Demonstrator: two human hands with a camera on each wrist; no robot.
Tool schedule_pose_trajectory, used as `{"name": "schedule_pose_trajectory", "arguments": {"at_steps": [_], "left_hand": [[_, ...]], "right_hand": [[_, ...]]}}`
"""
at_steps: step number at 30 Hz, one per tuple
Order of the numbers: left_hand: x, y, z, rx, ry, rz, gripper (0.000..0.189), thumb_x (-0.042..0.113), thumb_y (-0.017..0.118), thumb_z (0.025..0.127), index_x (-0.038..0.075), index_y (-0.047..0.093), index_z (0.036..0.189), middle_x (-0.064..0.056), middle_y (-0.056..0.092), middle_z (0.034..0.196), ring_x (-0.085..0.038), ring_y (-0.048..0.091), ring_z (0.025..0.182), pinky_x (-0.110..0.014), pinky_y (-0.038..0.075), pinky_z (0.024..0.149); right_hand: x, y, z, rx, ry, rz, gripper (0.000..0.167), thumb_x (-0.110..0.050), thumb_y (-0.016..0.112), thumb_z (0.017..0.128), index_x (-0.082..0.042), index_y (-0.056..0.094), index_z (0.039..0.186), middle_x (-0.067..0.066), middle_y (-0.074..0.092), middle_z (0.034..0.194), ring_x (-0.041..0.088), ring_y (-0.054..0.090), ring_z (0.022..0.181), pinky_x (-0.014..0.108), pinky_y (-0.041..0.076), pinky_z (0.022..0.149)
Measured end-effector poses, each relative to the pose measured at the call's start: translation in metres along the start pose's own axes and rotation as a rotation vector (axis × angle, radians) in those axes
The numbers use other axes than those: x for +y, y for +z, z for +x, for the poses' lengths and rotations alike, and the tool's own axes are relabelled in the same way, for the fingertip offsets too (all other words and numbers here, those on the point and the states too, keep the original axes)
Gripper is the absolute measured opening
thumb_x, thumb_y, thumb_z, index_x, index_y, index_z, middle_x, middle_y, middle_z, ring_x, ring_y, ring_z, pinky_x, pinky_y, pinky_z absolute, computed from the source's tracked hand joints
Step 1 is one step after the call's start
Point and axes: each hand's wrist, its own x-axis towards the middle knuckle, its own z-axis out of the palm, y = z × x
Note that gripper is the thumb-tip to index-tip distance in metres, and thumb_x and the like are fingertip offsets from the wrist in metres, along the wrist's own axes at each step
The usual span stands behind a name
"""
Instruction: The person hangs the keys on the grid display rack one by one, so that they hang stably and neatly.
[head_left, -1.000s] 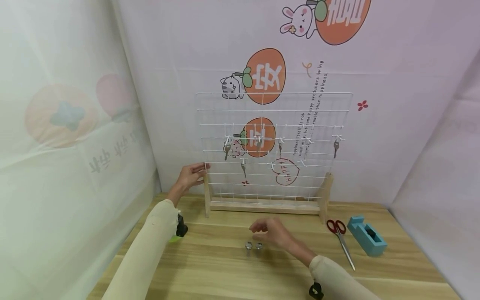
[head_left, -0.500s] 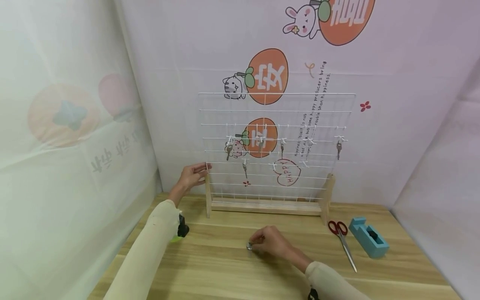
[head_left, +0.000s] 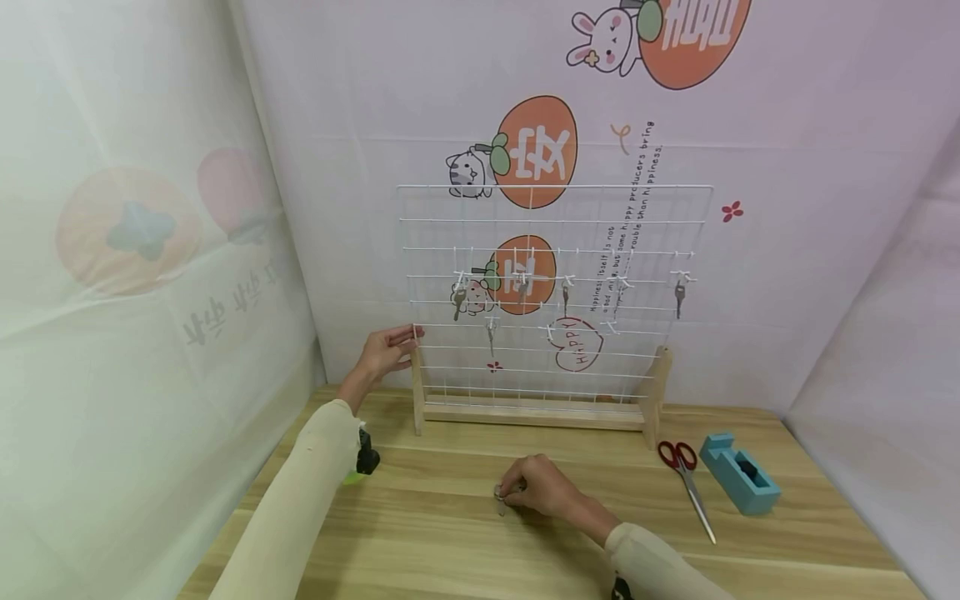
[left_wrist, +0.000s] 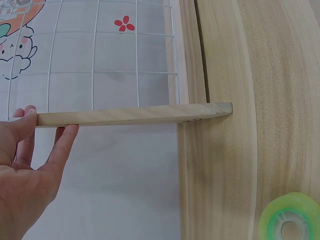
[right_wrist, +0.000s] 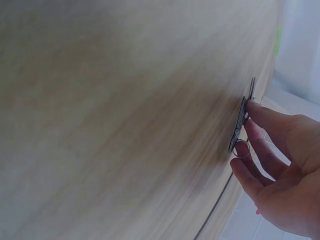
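Note:
At the back of the table stands a white wire grid rack (head_left: 530, 347) on a wooden base. My left hand (head_left: 384, 354) holds the upper end of its left wooden upright (left_wrist: 130, 115), thumb on one face and fingers on the other. Low over the tabletop, my right hand (head_left: 546, 490) pinches a metal key (right_wrist: 239, 125) with a small ring (right_wrist: 242, 149). Just beyond it lies a second key (right_wrist: 252, 89), partly covered by the fingers. Several keys, such as one at the right (head_left: 679, 298), hang from white hooks on the grid.
Red-handled scissors (head_left: 686, 475) and a blue tape dispenser (head_left: 739, 473) lie to the right on the wooden table (head_left: 420, 533). A green tape roll (left_wrist: 291, 220) rests near the left forearm. Printed white cloth (head_left: 345, 167) surrounds the table at the back and sides.
My right hand has come down onto the keys and now pinches one, where a second ago it hovered just above them. The left hand keeps its hold on the upright.

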Motion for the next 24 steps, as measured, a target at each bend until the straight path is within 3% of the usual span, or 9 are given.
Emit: {"name": "schedule_pose_trajectory", "arguments": {"at_steps": [7,17,24], "left_hand": [[-0.0005,-0.0002,0.0017,0.004,0.007,0.010,0.041,0.004,0.056,0.108,0.004,0.056,0.149,-0.015,0.055,0.152,-0.034,0.052,0.140,-0.052,0.051,0.107],[-0.0018,-0.0001,0.0009,0.002,0.000,-0.006,0.041,0.006,0.058,0.107,0.004,0.057,0.148,-0.015,0.055,0.151,-0.034,0.052,0.140,-0.052,0.050,0.108],[-0.0026,-0.0007,0.0016,0.001,-0.012,-0.014,0.042,0.006,0.058,0.107,0.005,0.056,0.149,-0.015,0.054,0.153,-0.034,0.051,0.141,-0.052,0.049,0.110]], "right_hand": [[-0.0012,-0.0004,-0.0003,-0.007,-0.011,0.004,0.007,-0.002,0.084,0.086,-0.007,0.082,0.090,0.003,0.079,0.095,0.017,0.075,0.089,0.026,0.063,0.078],[0.0020,0.0021,-0.0009,0.020,0.028,0.023,0.007,-0.006,0.074,0.096,-0.012,0.076,0.096,0.001,0.077,0.093,0.003,0.070,0.085,0.018,0.059,0.076],[0.0046,0.0041,0.0026,0.058,0.037,0.035,0.013,0.000,0.073,0.096,-0.006,0.073,0.108,0.002,0.077,0.092,0.006,0.071,0.082,0.016,0.058,0.072]]}}
